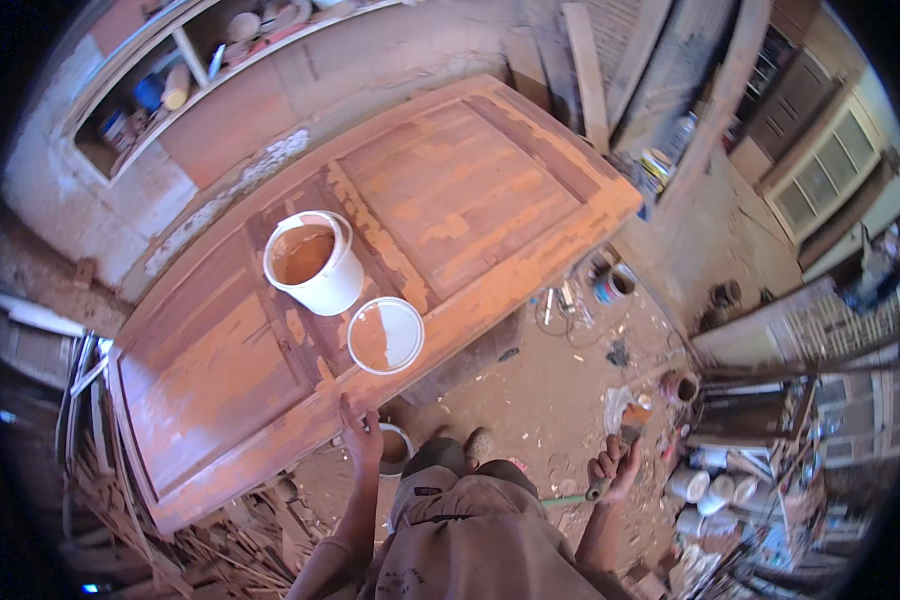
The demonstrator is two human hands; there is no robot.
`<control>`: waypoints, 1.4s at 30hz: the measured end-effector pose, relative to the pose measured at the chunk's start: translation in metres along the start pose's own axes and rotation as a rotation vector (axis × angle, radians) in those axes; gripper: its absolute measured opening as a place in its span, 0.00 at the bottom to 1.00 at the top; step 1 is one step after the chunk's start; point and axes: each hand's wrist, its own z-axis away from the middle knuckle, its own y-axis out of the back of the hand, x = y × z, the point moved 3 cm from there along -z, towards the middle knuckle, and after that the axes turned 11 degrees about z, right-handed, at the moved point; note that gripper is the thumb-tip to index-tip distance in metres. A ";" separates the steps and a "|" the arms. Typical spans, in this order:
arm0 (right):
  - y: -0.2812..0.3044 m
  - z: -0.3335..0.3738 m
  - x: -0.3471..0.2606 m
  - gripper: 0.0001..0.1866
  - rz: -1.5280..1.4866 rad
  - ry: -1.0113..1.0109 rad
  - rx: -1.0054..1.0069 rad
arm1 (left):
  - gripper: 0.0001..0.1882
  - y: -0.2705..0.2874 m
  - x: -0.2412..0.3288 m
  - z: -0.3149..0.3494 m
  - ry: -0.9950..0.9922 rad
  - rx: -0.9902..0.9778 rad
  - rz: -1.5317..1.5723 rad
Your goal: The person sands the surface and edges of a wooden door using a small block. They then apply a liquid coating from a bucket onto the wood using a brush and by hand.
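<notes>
A wooden door (440,210) with recessed panels lies flat in front of me, smeared with patches of orange-brown filler. On it stands a white bucket (332,286) with orange-brown paste inside. Beside the bucket lies its round white lid (402,330), one half coated in the same paste. My left hand (363,440) is at the door's near edge, fingers stretched out and holding nothing. Off to the right, away from the door, my right hand (615,470) is closed round the handle of a putty knife (631,432). Orange paste shows at the blade.
Below the door's near edge, a round container (397,449) stands by my left wrist. A paint can (614,284) and scraps are on the dusty floor (550,400). White tubs (715,492) crowd the lower right, wood offcuts (210,555) the lower left. A wall shelf (195,60) is behind the door.
</notes>
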 end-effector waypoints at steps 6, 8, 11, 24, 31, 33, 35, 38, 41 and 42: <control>-0.003 -0.055 0.004 0.21 -0.051 -0.037 -0.008 | 0.33 -0.005 -0.052 -0.040 0.385 0.310 0.380; -0.008 -0.071 0.009 0.21 -0.046 -0.100 -0.061 | 0.32 -0.009 -0.061 -0.062 0.373 0.346 0.322; -0.032 -0.106 0.038 0.21 -0.079 -0.222 -0.160 | 0.32 -0.004 -0.108 -0.087 0.157 0.457 0.272; -0.119 -0.266 0.065 0.21 0.061 -0.195 -0.270 | 0.39 -0.069 -0.008 -0.192 0.406 0.393 0.311; -0.178 -0.305 0.128 0.21 0.127 -0.412 -0.329 | 0.37 -0.062 -0.015 -0.191 0.196 0.354 0.236; -0.185 -0.313 0.140 0.22 0.197 -0.473 -0.335 | 0.38 -0.060 -0.010 -0.193 0.251 0.289 0.330; -0.193 -0.323 0.150 0.21 0.230 -0.519 -0.335 | 0.39 -0.059 0.001 -0.196 0.335 0.299 0.385; -0.197 -0.331 0.158 0.22 0.210 -0.521 -0.322 | 0.39 -0.067 0.004 -0.197 0.426 0.312 0.557; -0.198 -0.338 0.158 0.22 0.204 -0.551 -0.334 | 0.39 -0.073 0.004 -0.198 0.507 0.300 0.740; -0.198 -0.341 0.159 0.21 0.203 -0.559 -0.344 | 0.40 -0.073 0.003 -0.199 0.560 0.278 0.807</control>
